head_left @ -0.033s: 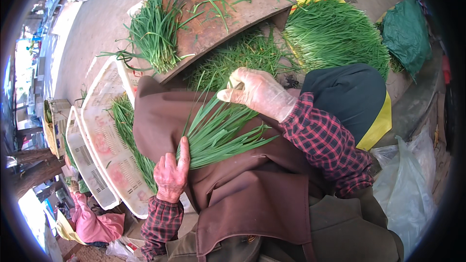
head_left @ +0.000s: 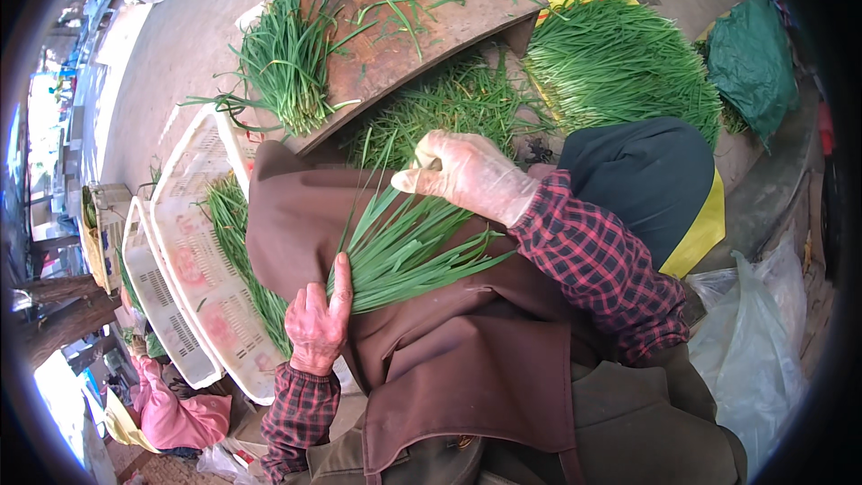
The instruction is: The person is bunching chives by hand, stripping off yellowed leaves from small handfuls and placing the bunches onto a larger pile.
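Observation:
A loose bunch of garlic chives (head_left: pixel 409 256) fans out over my lap, on a brown apron (head_left: pixel 476 377). My bare left hand (head_left: pixel 319 319) is closed round its near left end, with the index finger stretched along the leaves. Above the far leaf edge is my right hand (head_left: pixel 471 175), in a thin translucent glove. Its fingers are curled in and the thumb points left. Whatever lies between those fingertips is too small to tell. A few thin leaves rise loose from the bunch close to the thumb.
A low board (head_left: pixel 395 45) ahead carries a chive pile (head_left: pixel 283 63) and scattered leaves. Leaf scraps (head_left: pixel 440 108) lie below it. Trimmed chives (head_left: pixel 620 63) cover a yellow sheet at right. White plastic crates (head_left: pixel 193 242) stand left; clear plastic bags (head_left: pixel 745 341) lie right. A person in pink (head_left: pixel 180 409) is lower left.
My right hand has shifted slightly left and down, toward the leaves. The left hand and its bunch stay in place.

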`<state>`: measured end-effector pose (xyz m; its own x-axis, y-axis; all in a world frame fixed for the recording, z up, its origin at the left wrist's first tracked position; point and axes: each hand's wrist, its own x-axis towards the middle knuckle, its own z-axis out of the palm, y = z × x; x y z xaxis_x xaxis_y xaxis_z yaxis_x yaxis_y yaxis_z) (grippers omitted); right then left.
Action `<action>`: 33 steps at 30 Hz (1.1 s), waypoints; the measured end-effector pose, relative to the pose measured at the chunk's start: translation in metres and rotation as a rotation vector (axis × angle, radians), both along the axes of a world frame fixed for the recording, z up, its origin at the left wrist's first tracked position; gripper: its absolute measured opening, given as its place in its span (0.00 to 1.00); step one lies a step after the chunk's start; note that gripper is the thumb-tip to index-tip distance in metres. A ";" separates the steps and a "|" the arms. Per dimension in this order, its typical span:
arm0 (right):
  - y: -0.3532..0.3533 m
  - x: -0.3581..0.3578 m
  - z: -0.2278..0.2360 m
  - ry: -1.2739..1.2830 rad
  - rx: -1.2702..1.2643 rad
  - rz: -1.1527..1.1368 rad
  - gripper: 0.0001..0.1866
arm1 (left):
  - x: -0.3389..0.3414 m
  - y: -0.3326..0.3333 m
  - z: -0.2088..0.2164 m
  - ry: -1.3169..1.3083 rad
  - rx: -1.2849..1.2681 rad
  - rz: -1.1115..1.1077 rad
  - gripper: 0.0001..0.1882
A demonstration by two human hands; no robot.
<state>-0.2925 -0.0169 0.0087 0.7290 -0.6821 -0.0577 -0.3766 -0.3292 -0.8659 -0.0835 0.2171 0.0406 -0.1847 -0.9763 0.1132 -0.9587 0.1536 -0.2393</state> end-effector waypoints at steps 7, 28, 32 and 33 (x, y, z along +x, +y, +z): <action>-0.001 0.016 -0.004 -0.514 0.860 -0.328 0.12 | -0.002 -0.004 -0.007 0.058 -0.054 -0.006 0.32; 0.016 -0.006 -0.010 -0.036 0.155 0.244 0.19 | 0.002 0.002 -0.015 0.047 -0.093 0.061 0.33; 0.019 0.000 -0.023 -0.098 0.145 0.300 0.21 | 0.000 0.001 -0.014 0.053 -0.092 0.061 0.33; 0.019 0.001 -0.021 -0.112 0.190 0.304 0.21 | 0.000 0.001 -0.014 0.056 -0.090 0.064 0.33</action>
